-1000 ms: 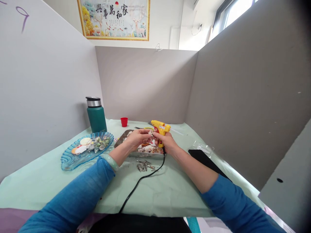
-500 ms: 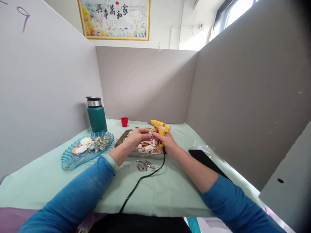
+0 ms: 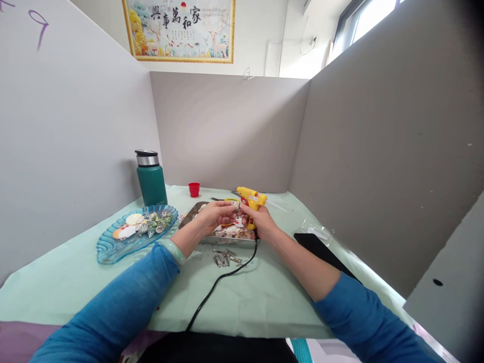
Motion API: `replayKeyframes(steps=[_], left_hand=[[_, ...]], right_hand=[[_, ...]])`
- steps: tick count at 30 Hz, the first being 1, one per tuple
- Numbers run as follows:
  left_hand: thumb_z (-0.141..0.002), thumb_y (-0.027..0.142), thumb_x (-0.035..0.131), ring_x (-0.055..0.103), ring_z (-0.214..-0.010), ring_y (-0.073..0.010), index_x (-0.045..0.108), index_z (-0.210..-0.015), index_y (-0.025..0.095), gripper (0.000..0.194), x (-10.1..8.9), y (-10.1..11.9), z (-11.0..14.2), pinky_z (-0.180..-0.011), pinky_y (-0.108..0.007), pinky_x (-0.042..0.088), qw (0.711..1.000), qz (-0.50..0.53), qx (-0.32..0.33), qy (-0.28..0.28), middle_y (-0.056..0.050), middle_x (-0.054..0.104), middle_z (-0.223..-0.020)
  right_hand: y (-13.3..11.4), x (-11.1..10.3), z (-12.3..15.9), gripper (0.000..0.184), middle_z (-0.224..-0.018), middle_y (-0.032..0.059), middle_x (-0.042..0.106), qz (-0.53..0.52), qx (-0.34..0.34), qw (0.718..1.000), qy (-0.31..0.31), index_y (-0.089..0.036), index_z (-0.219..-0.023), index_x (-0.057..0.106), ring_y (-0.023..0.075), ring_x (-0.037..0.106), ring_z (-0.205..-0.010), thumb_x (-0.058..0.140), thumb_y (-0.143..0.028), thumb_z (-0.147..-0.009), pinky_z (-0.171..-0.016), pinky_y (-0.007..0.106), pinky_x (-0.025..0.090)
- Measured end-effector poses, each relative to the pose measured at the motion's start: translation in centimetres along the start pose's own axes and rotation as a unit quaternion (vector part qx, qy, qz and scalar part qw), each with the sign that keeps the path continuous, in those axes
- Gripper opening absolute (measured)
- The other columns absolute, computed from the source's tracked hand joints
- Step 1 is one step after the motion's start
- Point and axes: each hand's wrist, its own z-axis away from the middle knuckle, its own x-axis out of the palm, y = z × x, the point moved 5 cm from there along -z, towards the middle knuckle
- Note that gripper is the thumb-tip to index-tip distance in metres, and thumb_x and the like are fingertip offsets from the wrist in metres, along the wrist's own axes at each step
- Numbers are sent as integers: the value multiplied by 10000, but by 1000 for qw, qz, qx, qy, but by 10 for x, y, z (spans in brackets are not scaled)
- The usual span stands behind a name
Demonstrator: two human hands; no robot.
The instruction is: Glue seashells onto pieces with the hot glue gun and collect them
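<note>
Over the metal tray [image 3: 212, 241], my left hand [image 3: 216, 217] is closed in a pinch on a small pale piece that looks like a shell [image 3: 237, 205]. My right hand [image 3: 262, 222] is wrapped round the handle of a yellow glue gun [image 3: 247, 192], and its thumb and fingertips meet the same small piece. The gun's nozzle points away to the left, and its black cord [image 3: 217, 281] runs down to the table's front edge. Shells [image 3: 232, 231] fill the tray beneath both hands. Several small metal clips [image 3: 226, 259] lie in front of it.
At the left, a blue scalloped dish [image 3: 109, 253] holds shells and pale discs. A green bottle [image 3: 151, 184] stands behind it, and a red cup [image 3: 194, 190] farther back. To the right lie a black flat object [image 3: 321, 252] and clear plastic [image 3: 316, 230]. Grey panels [image 3: 230, 131] enclose the table.
The small piece has been turned slightly between my fingertips, and its outline looks different. Both hands and the glue gun have barely moved.
</note>
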Motion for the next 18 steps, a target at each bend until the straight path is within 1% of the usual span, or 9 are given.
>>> replayKeyframes(steps=[4, 7, 9, 11, 13, 14, 15, 16, 18], left_hand=[[-745, 146, 692, 622, -605, -108, 661, -877, 65, 157, -2, 0, 0, -654, -253, 543, 999, 39, -32, 8, -93, 676, -777], [-741, 76, 661, 648, -641, -129, 643, -849, 77, 109, -2, -3, 1, -697, -271, 551, 996, 67, -55, 22, -81, 675, -741], [-723, 33, 647, 660, -667, -142, 629, -816, 91, 111, -3, -1, 1, -718, -275, 549, 996, 59, -57, 38, -75, 674, -716], [-707, 23, 640, 663, -664, -152, 617, -777, 101, 107, -8, 6, 0, -707, -275, 544, 997, 1, -53, 57, -74, 670, -685], [-696, 47, 649, 659, -649, -163, 616, -763, 109, 97, -19, 20, 2, -678, -277, 535, 989, -117, -44, 82, -73, 666, -658], [-688, 67, 660, 655, -646, -170, 625, -783, 114, 112, -27, 30, 4, -668, -283, 530, 976, -194, -33, 96, -69, 666, -654], [-674, 83, 669, 650, -641, -178, 631, -785, 122, 124, -37, 42, 7, -654, -290, 523, 954, -274, -19, 119, -61, 660, -639], [-657, 97, 678, 646, -651, -184, 637, -772, 128, 126, -48, 55, 11, -654, -294, 515, 927, -349, -6, 141, -54, 657, -640], [-630, 135, 697, 639, -701, -195, 657, -733, 139, 110, -74, 77, 22, -700, -302, 492, 850, -493, 8, 183, -41, 645, -632]], right_hand=[[0, 0, 0, 287, -644, -20, 626, -5, -2, 1000, -3, -188, -799, 587, 80, 522, -412, 743, -368, -640, -377, 202, 389], [1, -1, -1, 287, -654, -16, 634, -3, -5, 1000, -6, -184, -804, 584, 79, 525, -412, 733, -375, -649, -374, 201, 394], [2, -2, -1, 293, -664, -11, 643, -3, -3, 1000, -1, -183, -814, 581, 79, 526, -412, 727, -381, -653, -376, 202, 402], [2, -3, -2, 294, -665, -9, 647, -5, -5, 1000, 12, -185, -811, 575, 77, 525, -414, 725, -382, -653, -378, 199, 405], [0, -4, -2, 290, -658, -13, 645, -12, -11, 999, 31, -188, -802, 566, 75, 522, -418, 725, -378, -651, -376, 193, 399], [0, -5, -1, 289, -652, -16, 643, -17, -14, 999, 39, -189, -799, 561, 74, 520, -419, 724, -375, -649, -372, 188, 392], [-1, -5, -1, 290, -645, -19, 640, -21, -17, 999, 47, -190, -800, 558, 72, 518, -421, 724, -373, -648, -369, 183, 385], [-2, -6, -1, 293, -639, -21, 636, -24, -19, 998, 53, -189, -802, 555, 71, 517, -421, 724, -371, -646, -366, 179, 377], [-2, -6, 0, 305, -634, -23, 633, -25, -18, 998, 59, -186, -810, 550, 69, 514, -418, 724, -373, -644, -359, 174, 365]])
